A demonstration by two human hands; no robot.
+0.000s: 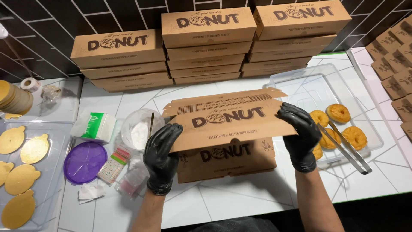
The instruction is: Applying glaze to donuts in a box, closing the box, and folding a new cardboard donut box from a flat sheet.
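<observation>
White tiled counter with green seams runs across the frame, backed by a dark tiled wall. At centre, the left hand (161, 157) and right hand (300, 135), both in black gloves, grip the two ends of a brown cardboard box (227, 120), fingers curled over its edges, thumbs apparently beneath. It is held tilted above a short pile of similar boxes (227, 161); its top flaps stand loose, so folding looks only partly done. Finished box stacks (206, 47) line the upper frame. At right, a clear tray (300, 83) holds glazed donuts (339, 112) not yet boxed, with metal tongs (347, 150) across its rim. At lower left lie a purple lid (85, 162) and gold cake boards (21, 178).
</observation>
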